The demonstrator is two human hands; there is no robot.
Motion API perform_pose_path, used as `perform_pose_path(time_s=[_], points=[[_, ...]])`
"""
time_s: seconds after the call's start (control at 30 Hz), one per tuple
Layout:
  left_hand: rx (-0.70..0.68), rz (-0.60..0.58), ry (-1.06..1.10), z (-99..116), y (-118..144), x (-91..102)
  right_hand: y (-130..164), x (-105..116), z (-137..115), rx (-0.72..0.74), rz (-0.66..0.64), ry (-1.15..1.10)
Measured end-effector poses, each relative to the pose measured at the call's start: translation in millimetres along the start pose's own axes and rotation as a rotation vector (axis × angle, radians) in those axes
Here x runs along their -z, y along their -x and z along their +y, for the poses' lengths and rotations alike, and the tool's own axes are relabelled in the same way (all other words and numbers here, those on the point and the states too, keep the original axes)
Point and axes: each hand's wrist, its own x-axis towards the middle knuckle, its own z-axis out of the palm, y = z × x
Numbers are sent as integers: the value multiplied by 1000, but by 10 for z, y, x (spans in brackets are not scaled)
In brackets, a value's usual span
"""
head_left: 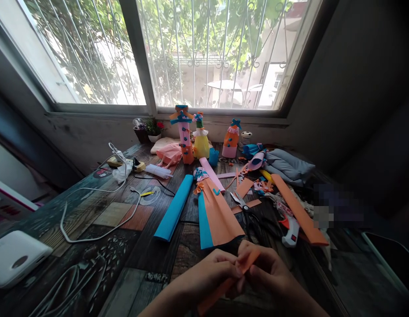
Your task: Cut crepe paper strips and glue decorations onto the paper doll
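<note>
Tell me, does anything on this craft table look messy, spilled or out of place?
Nothing looks spilled or broken. Paper scraps lie scattered around the scissors, and a white cable loops loosely over the table. The paper-dressed bottles stand upright. Both hands, left and right, pinch an orange paper strip.

Both forearms run off the bottom edge. The orange paper strip point(224, 281) is mostly covered by the left hand point(204, 275) and right hand point(270, 270); its lower end leaves the frame, and the fold at the fingertips cannot be made out. The white box point(16, 257) is cut off by the left edge. A blurred block point(336, 204) masks whatever sits right of the orange sheet point(300, 215). The dark tray point(392, 259) is clipped at the right edge. The scissors point(247, 211) have handles lost in shadow. Small scraps point(260, 185) are too tiny to identify.
</note>
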Motion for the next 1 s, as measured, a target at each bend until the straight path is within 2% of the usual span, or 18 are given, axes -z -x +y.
perform_pose_path(time_s=[0.13,0.3,0.57,0.83,1.0], points=[[16,-56,66,13,-2,0,-10,-10,31,16,21,-64],[-19,53,87,-36,-31,61,-31,-28,-44,52,105,64],[-164,181,-394,7,26,86,-34,-79,-101,-34,233,172],[-201,288,-871,16,25,50,-62,-42,-79,-98,288,299],[-203,288,-934,18,33,37,-55,-52,-82,-93,298,381]])
